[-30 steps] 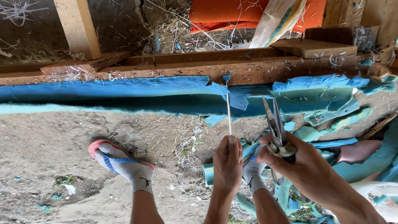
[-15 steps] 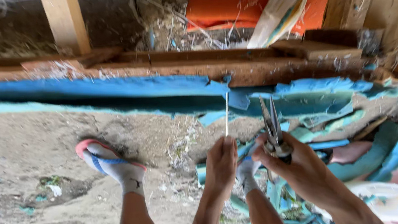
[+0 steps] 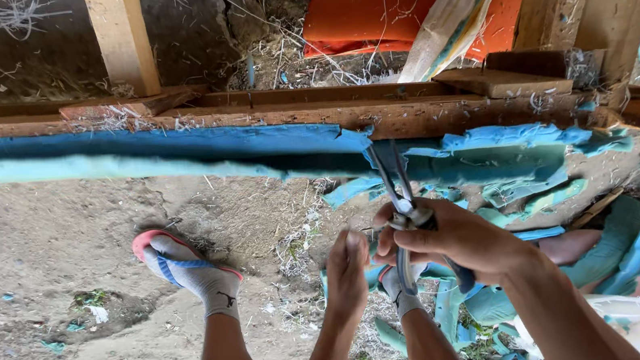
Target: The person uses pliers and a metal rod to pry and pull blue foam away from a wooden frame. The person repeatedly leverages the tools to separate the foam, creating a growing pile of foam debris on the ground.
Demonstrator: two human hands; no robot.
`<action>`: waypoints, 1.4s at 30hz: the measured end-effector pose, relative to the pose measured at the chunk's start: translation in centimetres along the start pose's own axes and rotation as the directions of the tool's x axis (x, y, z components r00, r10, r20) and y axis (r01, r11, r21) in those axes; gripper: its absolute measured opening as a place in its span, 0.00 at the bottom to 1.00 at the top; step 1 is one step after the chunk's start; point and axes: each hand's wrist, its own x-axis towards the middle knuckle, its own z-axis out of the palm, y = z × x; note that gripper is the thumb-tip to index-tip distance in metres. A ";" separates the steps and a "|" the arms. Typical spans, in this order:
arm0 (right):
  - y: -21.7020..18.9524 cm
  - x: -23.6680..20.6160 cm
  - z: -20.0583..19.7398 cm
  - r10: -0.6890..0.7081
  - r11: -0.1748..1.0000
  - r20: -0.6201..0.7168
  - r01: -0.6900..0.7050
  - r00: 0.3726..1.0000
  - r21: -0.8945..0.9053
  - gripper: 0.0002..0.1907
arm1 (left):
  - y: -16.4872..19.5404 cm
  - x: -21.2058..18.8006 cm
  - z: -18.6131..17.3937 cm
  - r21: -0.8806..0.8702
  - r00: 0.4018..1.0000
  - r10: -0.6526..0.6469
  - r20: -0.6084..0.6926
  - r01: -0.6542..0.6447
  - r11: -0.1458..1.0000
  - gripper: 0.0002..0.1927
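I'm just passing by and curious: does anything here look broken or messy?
Yes. The blue foam strip along the wooden beam is torn ragged near the metal pliers, and ripped turquoise foam scraps litter the dirt ground.

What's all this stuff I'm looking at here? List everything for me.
pliers: one, dark metal, in the right hand, tips up at the blue strip
blue strip: one, blue and teal, along the wooden beam
wooden beam: one, brown, across the view
posts: two, pale wood, upright at the top
orange shell: one, behind the beam
teal scraps: many, on the ground at right
ground: sandy, with straw
sandal: one, pink and blue, on a socked foot
left hand: one, beside the pliers
right hand: one, gripping the pliers
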 end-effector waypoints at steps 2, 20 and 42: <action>0.0 1.4 -0.8 0.008 0.995 0.124 -0.020 0.992 0.101 0.27 | 0.1 -2.8 -1.6 0.026 0.998 -0.053 -0.013 0.054 0.998 0.21; 2.9 5.6 0.8 -0.373 0.776 0.444 0.012 0.815 0.631 0.19 | 2.1 -6.3 -4.5 -0.028 0.998 -0.037 -0.054 0.035 0.999 0.23; 1.8 9.1 1.1 -0.909 0.101 -0.029 0.153 0.416 -0.983 0.11 | 10.1 0.7 -1.4 0.324 0.995 -0.056 -0.088 0.082 0.943 0.24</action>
